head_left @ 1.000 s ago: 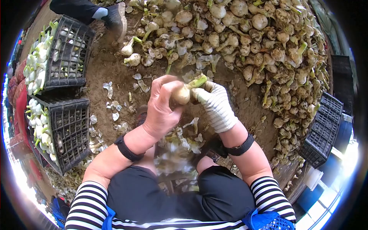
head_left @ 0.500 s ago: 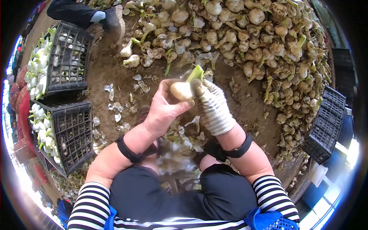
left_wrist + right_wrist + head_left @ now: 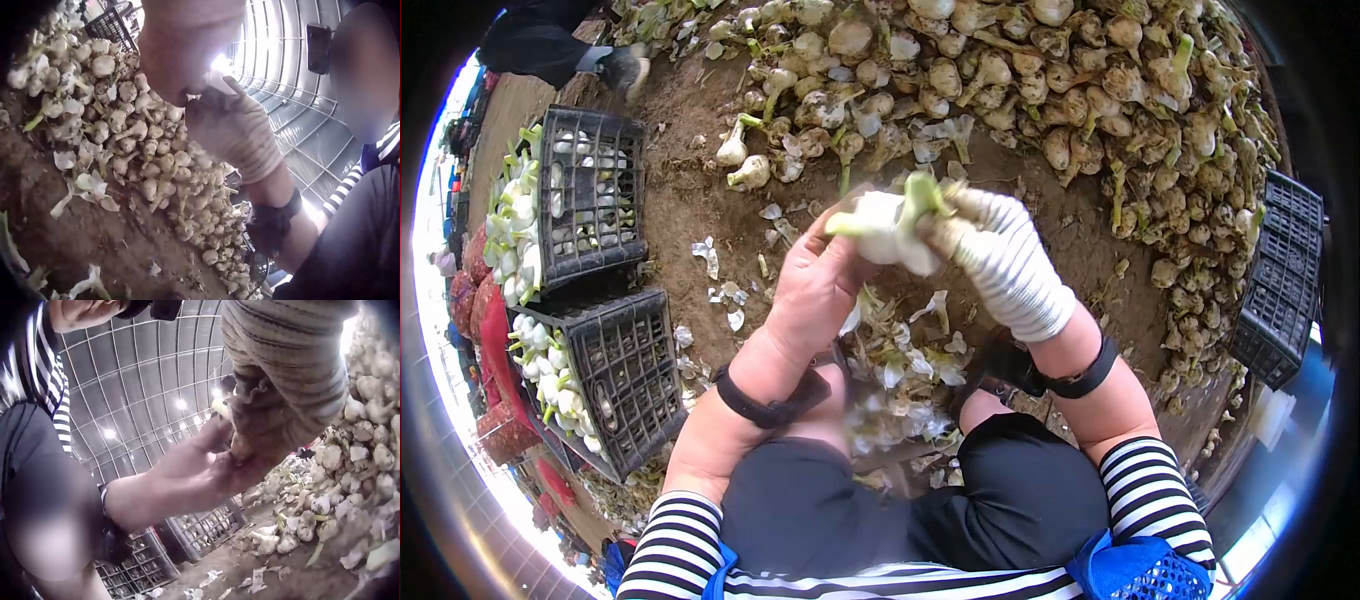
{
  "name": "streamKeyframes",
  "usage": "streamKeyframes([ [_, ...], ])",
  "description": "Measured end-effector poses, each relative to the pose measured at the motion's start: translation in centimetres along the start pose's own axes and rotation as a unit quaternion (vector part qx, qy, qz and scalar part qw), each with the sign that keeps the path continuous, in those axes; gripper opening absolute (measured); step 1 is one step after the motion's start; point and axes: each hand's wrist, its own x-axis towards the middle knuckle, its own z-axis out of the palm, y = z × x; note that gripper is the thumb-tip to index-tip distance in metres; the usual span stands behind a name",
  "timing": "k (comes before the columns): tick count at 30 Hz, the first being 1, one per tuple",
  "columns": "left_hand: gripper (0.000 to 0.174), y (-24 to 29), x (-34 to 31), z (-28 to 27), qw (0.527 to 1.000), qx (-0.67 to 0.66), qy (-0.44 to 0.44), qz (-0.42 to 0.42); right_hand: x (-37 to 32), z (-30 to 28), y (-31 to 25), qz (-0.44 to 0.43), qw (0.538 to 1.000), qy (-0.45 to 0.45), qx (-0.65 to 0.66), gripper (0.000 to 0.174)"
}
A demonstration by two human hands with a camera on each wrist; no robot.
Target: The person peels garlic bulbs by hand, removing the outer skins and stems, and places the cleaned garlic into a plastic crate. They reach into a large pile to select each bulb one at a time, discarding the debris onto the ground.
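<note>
In the head view a white garlic bulb (image 3: 882, 240) with a green stem is held between both hands in front of the knees. The bare left hand (image 3: 808, 290) grips it from the left. The gloved right hand (image 3: 1012, 262), in a dirty striped white glove, pinches the green stem and outer skin (image 3: 921, 195) from the right. Motion blurs the bulb's edge. In the right wrist view the glove (image 3: 290, 369) and the left hand's fingers (image 3: 219, 447) meet, hiding most of the bulb. The left hand (image 3: 187, 47) covers it in the left wrist view.
A large heap of unpeeled garlic (image 3: 1040, 90) spreads ahead and right. Two black crates (image 3: 590, 190) of peeled white garlic stand left; another black crate (image 3: 1280, 280) is at the right. Skin scraps (image 3: 910, 355) litter the dirt floor. Another person's shoe (image 3: 622, 70) shows far left.
The hands have turned the bulb; its brownish outside now shows white, with the green stem pulled sideways. The right hand has moved slightly right. The other person's foot has shifted left.
</note>
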Motion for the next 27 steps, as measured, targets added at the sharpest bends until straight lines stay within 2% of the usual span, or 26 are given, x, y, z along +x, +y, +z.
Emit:
streamKeyframes([
  [1, 0.049, -0.2, 0.1, 0.8, 0.999, -0.006, -0.034, 0.03, -0.2, 0.2, 0.2, 0.049, 0.998, 0.002, -0.028, 0.022],
  [2, 0.053, -0.3, 0.1, 1.1, 0.996, -0.012, -0.068, 0.061, 0.0, 0.2, 1.0, 0.012, 0.999, 0.015, -0.048, 0.021],
  [3, 0.053, -0.5, 0.1, 0.7, 0.996, -0.012, -0.066, 0.059, 0.4, 0.2, 1.8, -0.024, 0.997, 0.027, -0.068, 0.02],
  [5, 0.059, -0.7, 0.4, -0.2, 0.992, 0.111, -0.048, 0.044, 1.6, -0.4, 1.9, -0.078, 0.976, 0.075, -0.187, 0.018],
  [6, 0.056, -0.5, 0.2, 0.1, 0.995, 0.05, -0.069, 0.043, 2.5, -0.9, 2.1, -0.047, 0.99, 0.094, -0.093, 0.016],
  [7, 0.056, -0.3, 0.2, 0.1, 0.995, 0.051, -0.071, 0.043, 2.4, -1.6, 2.0, 0.039, 0.994, 0.1, -0.031, 0.018],
  [9, 0.056, 0.4, 0.1, -0.5, 0.988, -0.057, -0.14, -0.038, 1.8, -0.6, 2.3, -0.026, 0.995, 0.097, -0.013, 0.02],
  [10, 0.05, 0.3, 0.0, 0.0, 0.991, -0.073, -0.098, -0.053, 1.1, -0.8, 1.8, -0.062, 0.998, 0.018, -0.024, 0.022],
  [11, 0.05, 0.2, 0.1, 0.0, 0.991, -0.073, -0.096, -0.053, 0.7, 0.0, 1.4, -0.111, 0.993, 0.009, -0.031, 0.022],
  [13, 0.043, -0.2, 0.5, 0.2, 0.988, -0.066, 0.053, -0.127, 0.8, 0.6, 0.9, -0.163, 0.985, -0.021, -0.058, 0.022],
  [14, 0.041, -0.2, 0.5, 0.9, 0.982, -0.088, 0.113, -0.122, 0.7, 0.7, 0.9, -0.042, 0.996, -0.054, 0.058, 0.021],
  [15, 0.041, -0.1, 0.6, 0.4, 0.982, -0.088, 0.113, -0.123, 1.0, 0.3, 1.4, -0.042, 0.996, -0.054, 0.058, 0.021],
  [16, 0.043, 0.2, 0.5, -0.6, 0.986, -0.105, 0.033, -0.129, 1.5, -0.3, 2.4, -0.017, 0.972, -0.078, 0.221, 0.022],
  [17, 0.046, 0.4, 0.5, -1.1, 0.983, -0.121, -0.046, -0.133, 1.7, -0.8, 2.8, 0.009, 0.921, -0.101, 0.377, 0.023],
  [18, 0.049, 0.4, 0.4, -0.7, 0.987, -0.083, -0.021, -0.136, 1.0, -1.2, 2.2, 0.114, 0.911, -0.073, 0.39, 0.028],
  [19, 0.049, 0.6, 0.5, -0.4, 0.987, -0.083, -0.02, -0.135, 0.6, -1.4, 1.6, 0.114, 0.91, -0.075, 0.391, 0.028],
  [21, 0.048, 0.9, 0.9, -0.2, 0.982, -0.142, 0.067, -0.105, 0.0, -1.4, 0.4, 0.16, 0.972, -0.115, 0.13, 0.037],
  [22, 0.049, 0.9, 1.3, -1.3, 0.98, -0.183, 0.018, -0.079, -0.4, -1.3, -1.0, 0.223, 0.964, -0.135, 0.046, 0.047],
  [23, 0.049, 0.8, 1.2, -1.3, 0.98, -0.183, 0.019, -0.08, -0.2, -0.1, 2.8, 0.003, 0.995, -0.022, -0.095, 0.05],
  [24, 0.049, 0.8, 1.0, -0.9, 0.992, -0.123, 0.008, -0.037, 0.3, -0.5, 2.5, -0.145, 0.941, 0.022, -0.306, 0.049],
  [25, 0.05, 0.6, 0.8, -0.5, 0.998, -0.063, -0.004, 0.008, 0.9, -0.8, 1.9, -0.284, 0.818, 0.063, -0.496, 0.049],
  [26, 0.052, 0.4, 0.8, -0.2, 0.998, 0.025, -0.028, 0.06, 0.4, 0.0, 1.4, -0.185, 0.909, 0.093, -0.362, 0.037],
  [27, 0.052, 0.4, 0.7, -0.4, 0.998, 0.025, -0.029, 0.059, 0.1, 0.5, 0.7, -0.184, 0.909, 0.094, -0.362, 0.037],
])
